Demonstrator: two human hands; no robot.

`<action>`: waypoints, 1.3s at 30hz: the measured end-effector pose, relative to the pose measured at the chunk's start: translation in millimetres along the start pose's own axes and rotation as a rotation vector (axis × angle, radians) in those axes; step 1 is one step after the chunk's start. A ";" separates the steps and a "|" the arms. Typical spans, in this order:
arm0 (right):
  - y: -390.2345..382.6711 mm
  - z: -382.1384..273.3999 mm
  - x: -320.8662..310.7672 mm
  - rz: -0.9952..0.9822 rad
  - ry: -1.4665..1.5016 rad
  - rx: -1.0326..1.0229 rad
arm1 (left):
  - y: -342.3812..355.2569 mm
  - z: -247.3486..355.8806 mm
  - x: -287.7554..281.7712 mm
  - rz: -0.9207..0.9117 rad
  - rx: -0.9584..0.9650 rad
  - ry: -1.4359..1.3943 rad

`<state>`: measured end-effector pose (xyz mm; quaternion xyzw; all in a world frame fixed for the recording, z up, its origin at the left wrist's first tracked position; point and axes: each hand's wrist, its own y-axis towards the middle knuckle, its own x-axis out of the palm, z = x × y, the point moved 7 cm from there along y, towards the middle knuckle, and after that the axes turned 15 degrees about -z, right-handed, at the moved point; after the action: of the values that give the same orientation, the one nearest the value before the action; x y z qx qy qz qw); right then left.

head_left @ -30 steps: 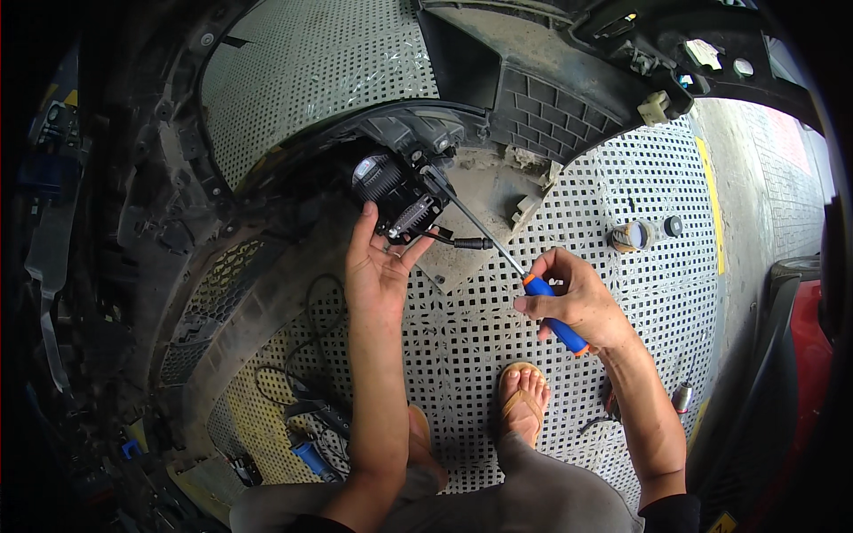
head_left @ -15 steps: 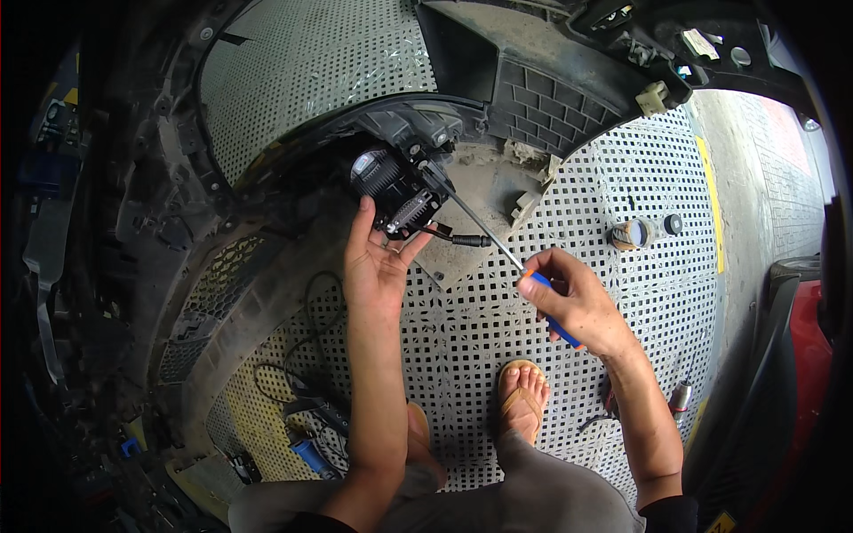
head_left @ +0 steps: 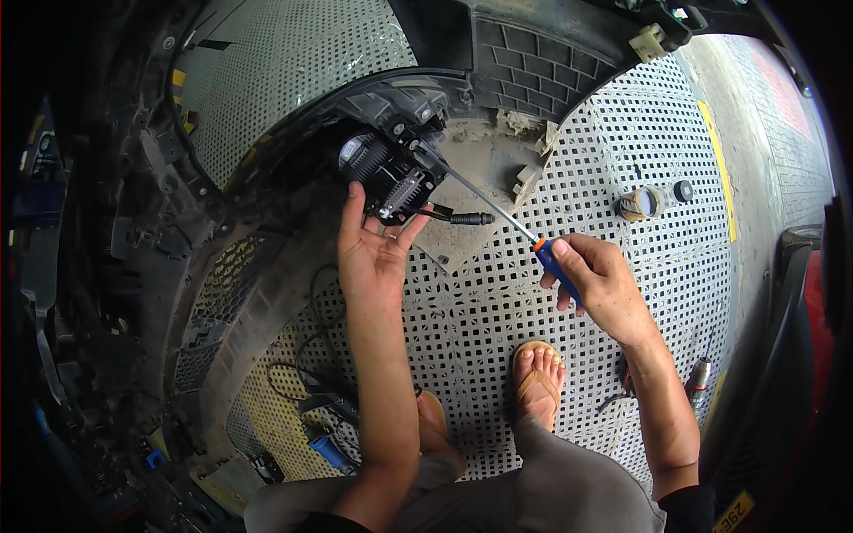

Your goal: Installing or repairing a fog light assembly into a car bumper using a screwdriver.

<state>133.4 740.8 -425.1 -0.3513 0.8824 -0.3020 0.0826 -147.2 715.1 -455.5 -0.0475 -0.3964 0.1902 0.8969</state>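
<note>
My left hand (head_left: 378,253) holds a black finned lamp unit (head_left: 402,195) from below, thumb at its left side and fingers under its lower edge. A short black cable with a round connector (head_left: 471,218) hangs from the unit, past my fingertips. In my right hand (head_left: 600,289) is a screwdriver (head_left: 555,263) with a blue and orange handle, its fingers wrapped round the grip. The long metal shaft slants up and left, its tip at the bracket (head_left: 421,153) on the unit's upper right side. Whether the tip sits in a screw cannot be made out.
A large black bumper (head_left: 204,311) curves along the left and top. Grey perforated mats (head_left: 480,338) cover the floor. An open jar (head_left: 638,204) and a dark lid (head_left: 682,191) are at right. A blue-ended tool (head_left: 330,455) and cables lie lower left; a red vehicle (head_left: 813,329) stands far right.
The view has shifted slightly. My right hand has changed its hold on the screwdriver handle, with the back of the hand turned up more. The left hand still holds the lamp unit.
</note>
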 end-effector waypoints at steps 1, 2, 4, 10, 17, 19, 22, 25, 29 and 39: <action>1.2 -0.2 3.0 -0.033 0.032 -0.014 | 0.1 -0.2 -0.7 0.007 -0.001 -0.005; 0.8 -5.7 2.7 0.021 -0.126 -0.069 | 0.3 -0.9 -1.5 0.014 -0.006 -0.019; -2.3 -15.7 3.7 0.121 -0.343 -0.191 | 0.5 -0.4 -2.2 0.010 -0.006 -0.012; -7.2 -8.5 -2.1 0.185 -0.274 -0.144 | 0.1 -1.2 -3.7 0.008 -0.009 -0.021; -7.0 -12.7 1.2 0.178 -0.310 -0.071 | 0.1 -2.5 -2.8 -0.006 0.000 -0.034; -9.8 -18.4 1.8 0.183 -0.426 -0.132 | 0.2 -2.9 -4.8 -0.001 -0.003 -0.031; -19.6 -33.3 5.2 0.352 -0.738 -0.351 | 1.3 -3.5 -9.4 -0.003 -0.010 -0.038; -24.1 -29.5 10.0 0.422 -0.988 -0.313 | 3.9 -5.0 -12.8 -0.050 -0.044 -0.065; -15.4 -18.6 1.3 0.288 -0.712 -0.226 | 5.8 -5.4 -15.5 -0.116 -0.034 -0.099; -19.9 -21.4 1.3 0.299 -0.707 -0.388 | 5.9 -4.2 -17.2 -0.100 -0.024 -0.117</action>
<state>136.2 738.7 -396.0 -0.3105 0.8813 0.0237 0.3554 -156.5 714.3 -471.6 -0.0272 -0.4522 0.1429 0.8800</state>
